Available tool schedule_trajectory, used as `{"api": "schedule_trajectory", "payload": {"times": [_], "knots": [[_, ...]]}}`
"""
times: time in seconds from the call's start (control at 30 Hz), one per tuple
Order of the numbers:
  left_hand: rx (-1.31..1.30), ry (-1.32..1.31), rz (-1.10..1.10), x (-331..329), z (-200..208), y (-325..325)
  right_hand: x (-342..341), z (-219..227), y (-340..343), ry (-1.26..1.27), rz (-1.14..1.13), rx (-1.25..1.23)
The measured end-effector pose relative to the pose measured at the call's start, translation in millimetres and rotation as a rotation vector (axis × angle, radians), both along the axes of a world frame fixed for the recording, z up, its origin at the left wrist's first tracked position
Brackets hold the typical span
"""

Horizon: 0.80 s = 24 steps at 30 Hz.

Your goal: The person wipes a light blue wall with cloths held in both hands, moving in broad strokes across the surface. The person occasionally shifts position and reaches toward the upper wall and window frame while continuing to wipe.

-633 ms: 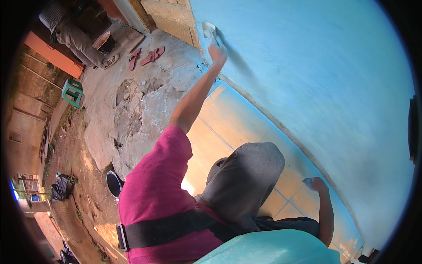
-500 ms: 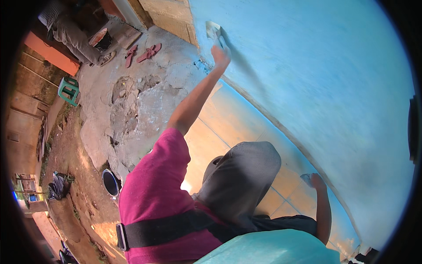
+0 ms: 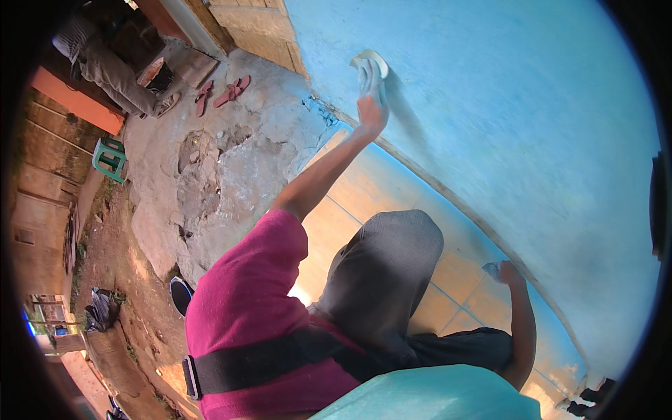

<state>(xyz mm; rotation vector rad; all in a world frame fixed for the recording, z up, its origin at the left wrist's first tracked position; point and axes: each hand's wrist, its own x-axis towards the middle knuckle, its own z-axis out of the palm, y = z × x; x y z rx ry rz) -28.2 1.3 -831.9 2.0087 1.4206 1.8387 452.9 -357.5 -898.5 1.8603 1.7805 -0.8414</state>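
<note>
At the top, my left hand (image 3: 371,101), whitened over its fingers, presses a thin, pale, curved piece like a sheet or pad (image 3: 372,61) against the light blue wall (image 3: 490,119). I cannot make out its exact kind. Low at the right, close to the foot of the wall, my right hand (image 3: 510,273) is closed round a small greyish piece (image 3: 493,269). It hangs over the orange floor tiles (image 3: 448,308), and its kind is too small to tell.
My bent knee (image 3: 399,245) rises between the arms. Rough broken concrete (image 3: 210,161) borders the tiles, with red sandals (image 3: 232,92), a bucket (image 3: 180,297) and a green stool (image 3: 110,159) farther left. Another person's legs (image 3: 115,77) show beside a container (image 3: 155,75). A wooden door (image 3: 255,31) adjoins the wall.
My left hand has slid along the wall to the right and slightly down with the pale piece, which now shows a curved edge. My right hand has barely moved. The whole view has shifted a little.
</note>
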Motion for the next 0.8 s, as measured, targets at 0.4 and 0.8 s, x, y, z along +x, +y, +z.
{"api": "schedule_trajectory", "payload": {"times": [0.4,0.8], "knots": [[-0.476,-0.005,0.406,-45,1,36,19,-13,0,0.108,-0.045,0.206],[0.319,0.306,-0.114,65,52,-40,65,-51,8,-0.165,0.172,0.336]]}}
